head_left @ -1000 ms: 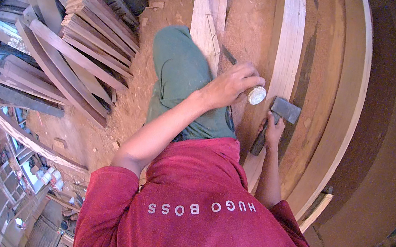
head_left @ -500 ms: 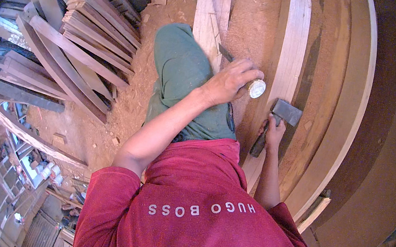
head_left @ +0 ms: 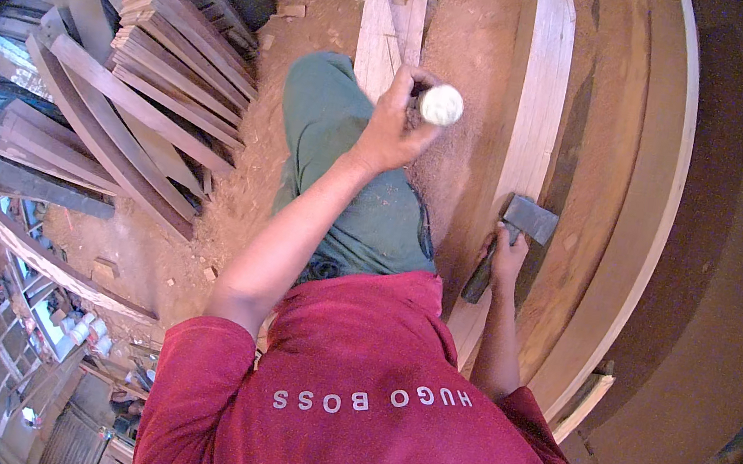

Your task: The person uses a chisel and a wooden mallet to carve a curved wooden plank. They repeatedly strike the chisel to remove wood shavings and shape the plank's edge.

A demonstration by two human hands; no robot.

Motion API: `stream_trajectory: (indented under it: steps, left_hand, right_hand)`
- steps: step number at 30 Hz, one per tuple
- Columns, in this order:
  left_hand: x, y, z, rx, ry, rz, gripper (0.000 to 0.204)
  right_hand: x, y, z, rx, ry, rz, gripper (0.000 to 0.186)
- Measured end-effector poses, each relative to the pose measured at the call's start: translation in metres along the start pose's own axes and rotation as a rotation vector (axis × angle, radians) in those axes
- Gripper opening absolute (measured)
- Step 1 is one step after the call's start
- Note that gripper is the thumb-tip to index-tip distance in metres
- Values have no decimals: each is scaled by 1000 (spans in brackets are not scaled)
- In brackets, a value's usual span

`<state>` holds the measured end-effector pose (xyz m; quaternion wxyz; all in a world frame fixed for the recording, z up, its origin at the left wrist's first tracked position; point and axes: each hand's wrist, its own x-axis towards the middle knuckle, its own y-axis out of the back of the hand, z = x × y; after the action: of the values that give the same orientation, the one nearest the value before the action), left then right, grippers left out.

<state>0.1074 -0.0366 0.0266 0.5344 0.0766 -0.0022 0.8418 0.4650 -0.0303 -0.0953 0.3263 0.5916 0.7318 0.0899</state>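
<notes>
My left hand (head_left: 396, 132) grips a chisel by its round handle (head_left: 442, 104), whose pale end faces the camera; its blade is hidden below the hand. It is over a pale timber (head_left: 380, 27) with pencil lines and a small square hole, beside my bent green-trousered leg (head_left: 327, 142). To the right, my right hand (head_left: 505, 254) is wrapped round the dark shaft of a hammer with a squarish metal head (head_left: 530, 217), low over a long light plank (head_left: 540, 95).
Stacked boards (head_left: 180, 47) and curved offcuts (head_left: 122, 133) lie at left, with a long curved piece (head_left: 58, 261) below. Broad planks (head_left: 631, 219) and a brown sheet (head_left: 729, 260) run along the right. Wood chips are scattered on the ground (head_left: 199, 256); jumbled items sit at lower left.
My left hand has moved up and left, turning the chisel so its end faces the camera and the blade no longer shows. My right hand and the hammer have shifted slightly down.
</notes>
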Motion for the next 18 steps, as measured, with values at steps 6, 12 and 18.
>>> stream_trajectory:
  steps: [6,12,18]
  left_hand:
    - [16,-10,-7,124,-261,-117,40]
    - [52,-14,-14,315,-330,-189,41]
    - [118,8,-48,276,-425,-58,37]
  right_hand:
    - [-11,6,-29,219,-342,-79,29]
    - [-10,-17,-61,-37,-77,51,21]
    - [9,-55,-127,23,-61,-22,17]
